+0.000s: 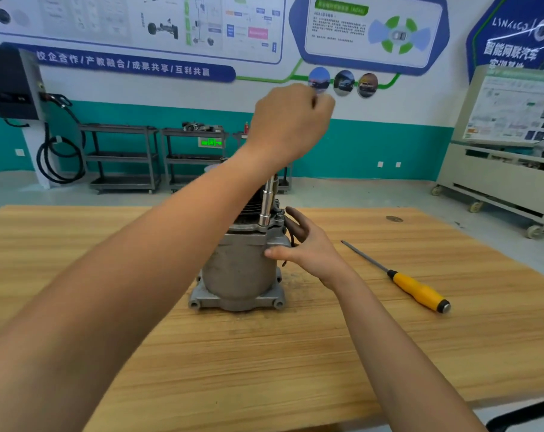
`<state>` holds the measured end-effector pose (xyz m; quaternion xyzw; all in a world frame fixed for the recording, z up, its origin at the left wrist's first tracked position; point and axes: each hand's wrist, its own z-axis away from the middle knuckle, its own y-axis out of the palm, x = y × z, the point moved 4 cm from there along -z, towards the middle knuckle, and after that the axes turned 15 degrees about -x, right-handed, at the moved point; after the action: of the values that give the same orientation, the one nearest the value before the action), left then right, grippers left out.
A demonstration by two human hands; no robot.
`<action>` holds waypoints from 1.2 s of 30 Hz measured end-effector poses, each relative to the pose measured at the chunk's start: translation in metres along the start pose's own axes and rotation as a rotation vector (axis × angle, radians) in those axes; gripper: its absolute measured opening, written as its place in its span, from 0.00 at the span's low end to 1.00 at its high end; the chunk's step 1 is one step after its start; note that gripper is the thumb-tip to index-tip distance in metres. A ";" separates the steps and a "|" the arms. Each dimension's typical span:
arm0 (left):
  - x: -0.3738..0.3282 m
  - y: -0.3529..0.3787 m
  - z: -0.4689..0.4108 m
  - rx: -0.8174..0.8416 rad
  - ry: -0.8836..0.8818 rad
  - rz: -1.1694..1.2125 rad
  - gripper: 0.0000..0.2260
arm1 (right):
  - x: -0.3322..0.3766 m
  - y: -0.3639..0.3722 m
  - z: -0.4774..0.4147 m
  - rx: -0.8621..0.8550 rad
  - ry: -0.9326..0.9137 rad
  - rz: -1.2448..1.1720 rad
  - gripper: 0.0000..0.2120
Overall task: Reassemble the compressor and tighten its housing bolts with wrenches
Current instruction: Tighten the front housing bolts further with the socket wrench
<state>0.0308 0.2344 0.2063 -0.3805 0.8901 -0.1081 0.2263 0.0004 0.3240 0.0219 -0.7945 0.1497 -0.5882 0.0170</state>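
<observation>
Compressor upright — socket wrench vertical

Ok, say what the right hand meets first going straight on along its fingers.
The right hand rests against the compressor; going on, its fingers likely meet the upper flange first, though depth is unclear.

The left hand is blurred; its fist and wrist hide the socket wrench's upper end. The socket covers whatever it sits on. The right hand's fingers are shadowed behind the compressor, contact unclear. Beyond that hand, a dark spot is too small to identify.
</observation>
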 end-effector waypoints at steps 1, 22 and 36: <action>0.008 -0.002 -0.003 -0.039 -0.089 0.159 0.21 | -0.001 0.000 -0.001 -0.002 0.002 -0.003 0.47; 0.012 -0.003 0.016 -0.327 -0.284 0.340 0.21 | 0.002 0.003 0.003 -0.013 0.011 -0.022 0.47; 0.028 -0.001 0.005 0.467 -0.415 0.890 0.15 | -0.006 -0.001 -0.005 0.013 0.021 -0.057 0.46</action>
<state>0.0164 0.2135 0.1936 0.0801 0.8542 -0.1193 0.4997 -0.0058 0.3274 0.0182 -0.7923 0.1233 -0.5976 0.0037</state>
